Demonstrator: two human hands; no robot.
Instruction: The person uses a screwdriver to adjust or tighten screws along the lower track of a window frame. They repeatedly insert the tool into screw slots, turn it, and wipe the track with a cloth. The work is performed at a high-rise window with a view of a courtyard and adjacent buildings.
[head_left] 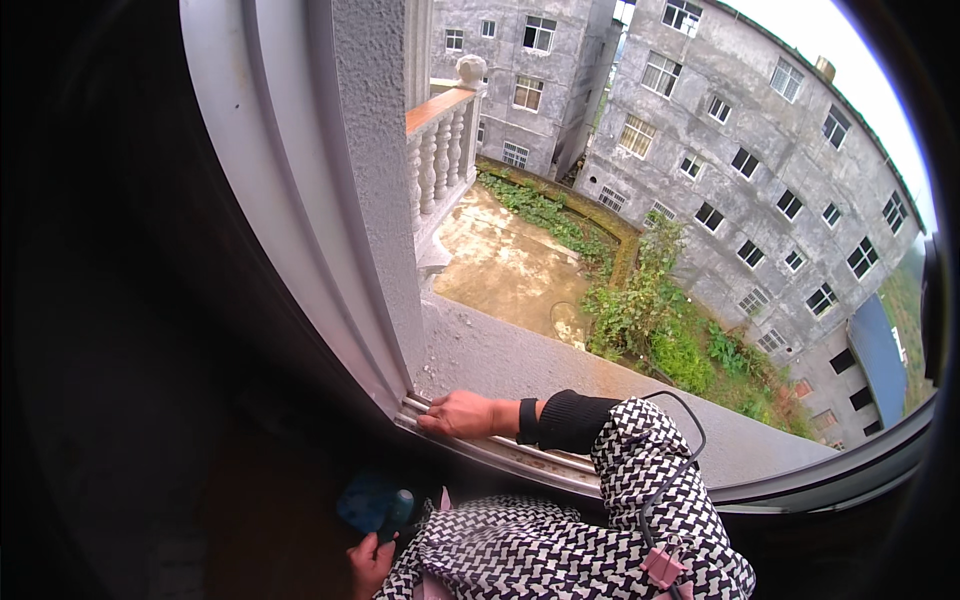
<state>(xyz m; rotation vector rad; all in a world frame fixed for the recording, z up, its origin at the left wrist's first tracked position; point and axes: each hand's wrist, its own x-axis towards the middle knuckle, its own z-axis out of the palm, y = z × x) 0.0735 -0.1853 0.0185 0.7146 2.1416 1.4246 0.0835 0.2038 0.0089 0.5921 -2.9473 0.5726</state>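
My right hand [460,413] reaches across to the left end of the metal window track [520,455], by the corner where the side frame [345,335] meets the sill. Its fingers are curled down onto the track. Whatever they may hold is hidden beneath them. Lower down, in the dim space inside the window, my left hand [371,565] is closed at the lower end of a dark teal object [368,502] with a paler rounded part. Shadow keeps its kind from showing. A black band circles my right wrist, above a patterned sleeve.
Outside the track runs a rough concrete ledge [520,350] with grit near the corner. A black cable [697,425] loops along my right sleeve, held by a pink clip [663,567]. Beyond lie a balustrade [440,150], a yard with plants, and grey buildings [690,150].
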